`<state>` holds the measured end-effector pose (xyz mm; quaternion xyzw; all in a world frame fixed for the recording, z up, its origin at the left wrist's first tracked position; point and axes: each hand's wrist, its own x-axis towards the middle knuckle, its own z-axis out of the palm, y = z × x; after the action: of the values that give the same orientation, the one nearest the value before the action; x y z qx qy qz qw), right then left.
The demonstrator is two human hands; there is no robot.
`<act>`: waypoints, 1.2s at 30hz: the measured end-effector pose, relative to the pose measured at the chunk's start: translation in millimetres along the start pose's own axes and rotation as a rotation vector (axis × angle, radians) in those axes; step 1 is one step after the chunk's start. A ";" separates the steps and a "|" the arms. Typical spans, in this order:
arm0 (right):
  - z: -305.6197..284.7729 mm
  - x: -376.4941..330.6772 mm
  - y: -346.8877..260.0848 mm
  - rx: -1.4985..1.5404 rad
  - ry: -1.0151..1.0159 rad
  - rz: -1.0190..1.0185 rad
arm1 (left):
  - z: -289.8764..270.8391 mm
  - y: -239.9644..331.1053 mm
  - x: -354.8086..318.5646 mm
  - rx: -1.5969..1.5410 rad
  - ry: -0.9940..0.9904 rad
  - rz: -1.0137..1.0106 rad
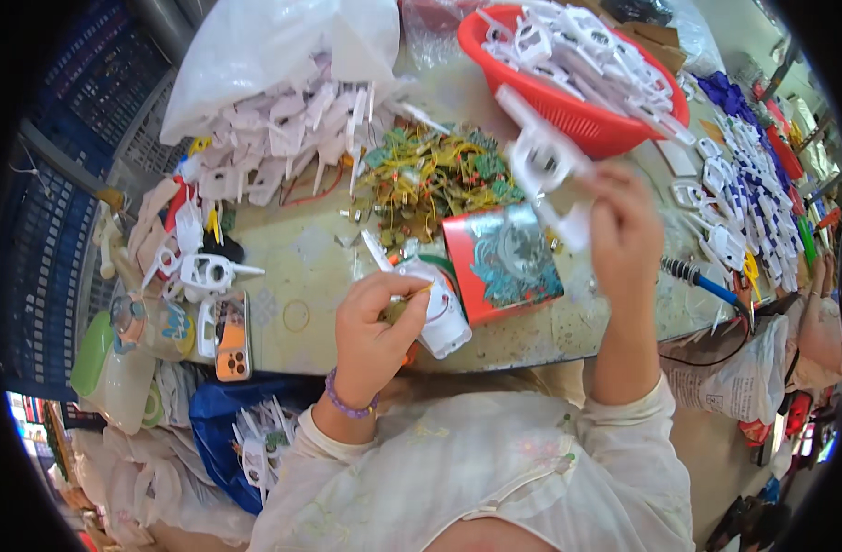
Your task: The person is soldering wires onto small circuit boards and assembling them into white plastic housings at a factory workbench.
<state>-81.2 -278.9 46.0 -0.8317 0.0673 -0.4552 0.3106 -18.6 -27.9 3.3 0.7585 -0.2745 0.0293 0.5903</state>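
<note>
My left hand [375,317], with a purple bead bracelet at the wrist, is closed at the table's near edge. Its fingers grip a white plastic housing [446,322] with a thin wire showing at its open side. Something small and yellowish-green shows between the thumb and fingers; its kind is unclear. My right hand [628,225] is raised and smeared by motion, its fingers round a white plastic shell with a ring-shaped opening [542,166]. Beyond my hands lies a heap of green circuit boards with yellow wires [430,175]. A red box with a dark picture [504,262] stands between my hands.
A red basket [568,120] full of white shells stands far right. White parts spill from a clear plastic bag [283,55] at far left. A phone [233,340] and a jar [149,324] sit near left. A soldering iron [706,281] lies at right.
</note>
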 end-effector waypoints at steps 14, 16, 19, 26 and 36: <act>-10.6 -57.6 -7.4 -0.137 -0.196 -0.011 | 31.9 30.3 8.6 0.508 -0.049 0.374; -5.0 -47.4 -9.4 -0.122 -0.247 -0.043 | 38.0 33.7 8.3 0.519 -0.061 0.377; 6.3 -43.7 -7.3 -0.171 -0.339 -0.063 | 46.0 38.2 7.1 0.545 -0.148 0.392; 13.0 -43.3 -7.7 -0.229 -0.340 -0.050 | 44.5 31.5 6.0 0.589 -0.196 0.440; 10.7 -38.1 2.7 -0.125 -0.432 -0.143 | 45.6 30.7 5.6 0.561 -0.190 0.461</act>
<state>-94.2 -261.1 13.0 -0.9302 -0.0317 -0.2823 0.2325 -40.4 -76.3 18.6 0.8082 -0.4730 0.1651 0.3095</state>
